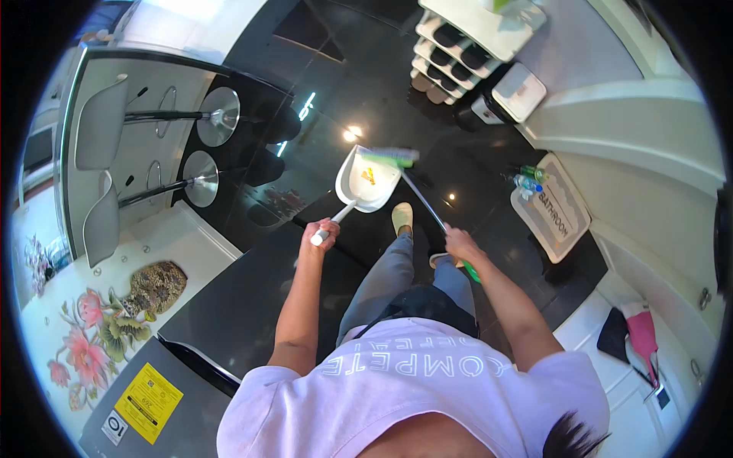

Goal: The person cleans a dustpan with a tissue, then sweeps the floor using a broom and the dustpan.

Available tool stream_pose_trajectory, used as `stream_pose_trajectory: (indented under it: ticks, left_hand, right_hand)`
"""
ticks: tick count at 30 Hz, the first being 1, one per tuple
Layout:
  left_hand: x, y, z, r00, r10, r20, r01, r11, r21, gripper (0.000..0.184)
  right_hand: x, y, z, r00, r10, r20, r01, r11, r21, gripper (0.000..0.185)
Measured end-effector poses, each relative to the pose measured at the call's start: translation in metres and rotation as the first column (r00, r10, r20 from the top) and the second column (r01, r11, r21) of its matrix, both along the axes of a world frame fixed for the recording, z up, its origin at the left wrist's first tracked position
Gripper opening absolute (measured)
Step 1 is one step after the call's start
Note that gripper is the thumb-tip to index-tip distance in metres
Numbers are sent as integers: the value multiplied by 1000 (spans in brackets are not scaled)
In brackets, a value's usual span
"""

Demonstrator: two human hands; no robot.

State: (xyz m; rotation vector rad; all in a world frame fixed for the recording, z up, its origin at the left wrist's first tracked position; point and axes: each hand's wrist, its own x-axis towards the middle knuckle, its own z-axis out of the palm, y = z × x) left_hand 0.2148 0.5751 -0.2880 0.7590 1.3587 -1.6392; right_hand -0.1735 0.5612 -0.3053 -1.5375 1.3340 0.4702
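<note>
My left hand (324, 232) is wrapped round the white handle of a dustpan (350, 182), which is held out over the dark tiled floor. Inside the pan lie small orange and yellow scraps (369, 176). My right hand (461, 243) is closed on the thin shaft of a broom (424, 196), with its green grip end sticking out below the hand. The green and grey broom head (391, 157) is blurred and lies across the pan's far right edge. Whether its bristles touch the scraps, I cannot tell.
Bar stools (202, 179) with round chrome bases stand at left. A white shoe rack (450, 57) and a lidded bin (519, 91) are at the upper right. Bottles (528, 182) rest on a bathroom mat (561, 217). A grey fridge (99, 435) is at lower left.
</note>
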Motion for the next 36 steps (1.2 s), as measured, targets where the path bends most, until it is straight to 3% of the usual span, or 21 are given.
stream_pose_trajectory:
  ticks: [2,5,7,8,10,11,12,15,17,18,21,23,24,25,27,28,29,30,32,34,36]
  left_hand:
    - [5,6,-1,1000,-24,10,24,999,-36,19]
    - [13,31,-2,999,-40,29,41,998,-44,22]
    - [17,57,3,998,60,-2,-60,998,-26,23]
    - [18,72,5,989,145,-28,-146,989,-16,23]
    - [27,105,9,971,226,-73,-228,973,-23,22]
    - [31,120,10,950,286,-122,-293,955,-42,22]
    - [32,135,12,937,327,-121,-334,942,-41,21]
    - [36,157,23,941,337,4,-337,939,66,25]
    - [40,166,20,926,372,-58,-368,927,70,25]
    - [42,169,13,943,334,-13,-332,941,61,25]
    - [43,180,1,957,291,17,-291,956,44,25]
    - [44,180,-1,960,281,7,-282,959,17,25]
    - [41,183,2,970,107,217,-105,994,-20,25]
    - [41,179,3,903,-56,426,78,996,-35,24]
    - [48,190,4,687,-209,697,503,828,-248,19]
    - [52,182,0,876,-86,474,191,965,-178,18]
    - [56,172,-2,966,104,237,-105,994,-8,17]
    - [59,158,4,966,101,236,-95,995,-37,17]
    - [69,128,15,956,292,9,-291,955,-65,18]
    - [78,89,20,955,296,7,-294,953,-77,19]
    - [96,19,33,934,355,-35,-357,927,-114,20]
  right_hand:
    - [-8,-31,66,994,-107,29,101,979,176,48]
    - [7,-77,90,999,25,-41,-20,995,101,44]
    - [24,-119,68,995,100,21,-95,979,-181,40]
    - [38,-144,49,998,63,16,-58,974,-218,39]
    - [63,-192,-21,970,233,71,-177,875,-450,37]
    - [93,-209,-8,998,31,51,-19,976,-215,38]
    - [114,-215,-4,998,-56,25,58,993,-106,43]
    - [146,-179,10,993,-59,-100,58,998,-14,50]
    - [124,-104,-12,987,110,-119,-129,977,-169,56]
    - [108,-66,-24,985,155,-76,-164,979,-122,60]
    - [91,-15,17,975,221,-16,-214,957,197,56]
    - [87,-26,56,999,36,-12,-26,889,458,54]
    - [81,-26,65,999,30,-16,-20,895,445,54]
    - [73,-33,72,999,28,18,-33,910,413,53]
    - [69,-54,92,999,15,53,-32,940,339,52]
    - [68,-69,108,999,-4,37,-9,943,333,51]
    - [68,-82,123,999,-26,22,17,942,335,51]
    - [68,-95,134,996,-86,24,73,942,327,50]
    - [72,-124,159,988,-149,49,130,952,277,49]
    - [73,-150,169,975,-206,81,182,955,235,49]
    - [82,-194,171,811,-549,203,439,800,408,47]
